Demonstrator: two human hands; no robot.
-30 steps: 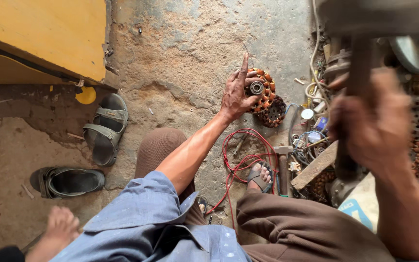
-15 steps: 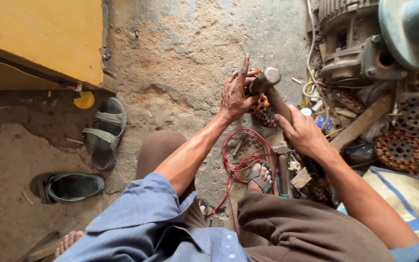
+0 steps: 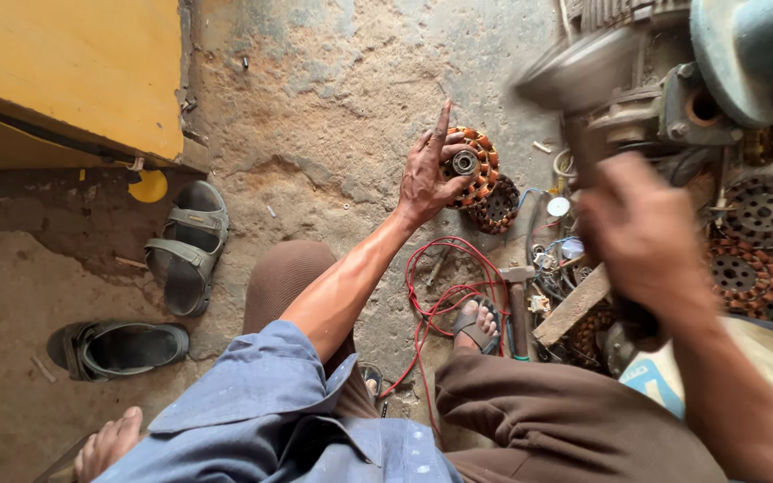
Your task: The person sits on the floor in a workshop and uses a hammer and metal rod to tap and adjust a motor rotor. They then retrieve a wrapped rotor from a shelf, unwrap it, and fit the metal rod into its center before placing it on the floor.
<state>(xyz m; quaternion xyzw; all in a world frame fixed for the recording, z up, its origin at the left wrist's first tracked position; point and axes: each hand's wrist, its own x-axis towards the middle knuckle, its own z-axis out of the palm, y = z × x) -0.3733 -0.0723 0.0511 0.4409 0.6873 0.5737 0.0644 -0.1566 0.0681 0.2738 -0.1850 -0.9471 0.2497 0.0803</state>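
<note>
The right hand (image 3: 646,237), nearest and raised, is a blur closed round a hammer (image 3: 574,80) whose head is smeared against the grey motor (image 3: 673,98), so its exact grip is hard to make out. Farther off, the left hand (image 3: 429,174) steadies a copper-wound stator (image 3: 474,165) on the concrete floor (image 3: 333,98), fingers curled on it and forefinger straight. Its centre bearing looks still seated, so the knocking seems unfinished; a second stator (image 3: 498,206) lies just beside.

Light blue collared shirt (image 3: 288,420), short-sleeved, faintly speckled. Brown trousers (image 3: 565,420). Bare forearms. Dark strapped sandal (image 3: 476,324) on the far foot; a bare foot (image 3: 107,444) near left.
</note>
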